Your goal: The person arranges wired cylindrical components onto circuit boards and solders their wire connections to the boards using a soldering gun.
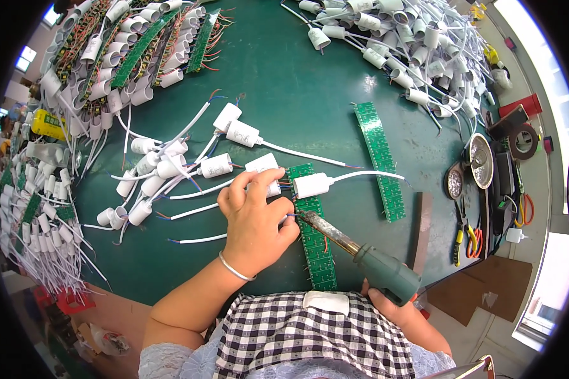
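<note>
A green circuit board strip (318,249) lies on the table in front of me, with several white cylindrical housings with cables wired along its upper part. My left hand (257,218) is closed over its left edge. Thumb and forefinger pinch a thin blue wire (291,215) at the board; the other fingers curl over a white housing (262,163). On the board's right side rests another white housing (312,185), its cable running right. My right hand (392,306) grips a soldering iron (385,273) by its green handle. The iron's tip meets the board close to the blue wire.
Loose white housings with cables (152,183) lie to the left. A second circuit board strip (380,161) and a brown bar (422,230) are on the right, beyond them a metal dish (480,161) and pliers (458,243). Piles of housings (417,50) stand at the far corners.
</note>
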{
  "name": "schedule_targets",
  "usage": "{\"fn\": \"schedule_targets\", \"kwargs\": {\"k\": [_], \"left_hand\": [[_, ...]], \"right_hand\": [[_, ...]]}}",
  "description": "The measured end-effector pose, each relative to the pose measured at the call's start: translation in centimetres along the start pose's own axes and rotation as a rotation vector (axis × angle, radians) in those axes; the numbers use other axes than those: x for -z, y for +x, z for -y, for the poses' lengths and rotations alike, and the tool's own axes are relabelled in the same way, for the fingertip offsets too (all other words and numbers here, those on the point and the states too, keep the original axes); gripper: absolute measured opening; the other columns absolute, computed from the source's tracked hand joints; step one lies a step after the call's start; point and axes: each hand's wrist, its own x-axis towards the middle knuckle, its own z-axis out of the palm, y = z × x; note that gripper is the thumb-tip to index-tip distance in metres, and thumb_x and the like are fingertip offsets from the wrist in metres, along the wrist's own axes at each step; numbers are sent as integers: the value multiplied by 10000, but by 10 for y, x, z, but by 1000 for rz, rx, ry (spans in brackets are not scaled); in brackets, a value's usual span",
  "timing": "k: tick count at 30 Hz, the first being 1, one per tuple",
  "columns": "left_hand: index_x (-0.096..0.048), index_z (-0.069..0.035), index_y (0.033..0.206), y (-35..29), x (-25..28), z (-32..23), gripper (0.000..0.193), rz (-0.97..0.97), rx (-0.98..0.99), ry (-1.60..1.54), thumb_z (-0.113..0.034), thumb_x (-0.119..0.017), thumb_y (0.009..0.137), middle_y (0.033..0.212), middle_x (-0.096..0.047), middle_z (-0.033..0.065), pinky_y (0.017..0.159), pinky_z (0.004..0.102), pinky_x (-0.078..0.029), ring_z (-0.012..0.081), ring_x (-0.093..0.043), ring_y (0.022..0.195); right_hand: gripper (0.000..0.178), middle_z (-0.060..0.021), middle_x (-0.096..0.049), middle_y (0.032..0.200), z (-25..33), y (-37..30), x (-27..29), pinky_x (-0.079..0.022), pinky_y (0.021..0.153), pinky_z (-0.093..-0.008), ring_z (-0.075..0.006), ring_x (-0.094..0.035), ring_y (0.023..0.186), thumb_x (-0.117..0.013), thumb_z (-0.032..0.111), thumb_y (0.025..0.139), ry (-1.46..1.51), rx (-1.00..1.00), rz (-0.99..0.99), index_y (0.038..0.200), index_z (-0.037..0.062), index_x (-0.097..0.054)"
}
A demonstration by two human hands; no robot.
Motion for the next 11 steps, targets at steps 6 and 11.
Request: {"fn": "schedule_targets", "kwargs": {"k": [6, 11], "left_hand": [[-608, -129, 651, 0, -1, 1, 51, 2, -1, 1, -125, -645, 616, 1236, -490, 28, 911, 480, -248, 311, -360, 1172], [-613, -128, 656, 0, 0, 0, 56, 17, 2, 6, -131, -649, 613, 1253, -483, 33, 915, 484, -249, 311, -355, 1179]], "right_hand": [[213, -92, -656, 794, 1, -4, 1, -488, 803, -378, -265, -642, 710, -628, 69, 731, 191, -51, -112, 941, 40, -646], [436, -122, -594, 844, 3, 1, 3, -475, 702, -312, -194, -586, 728, -511, 152, 844, 314, 147, -14, 1255, 16, -463]]}}
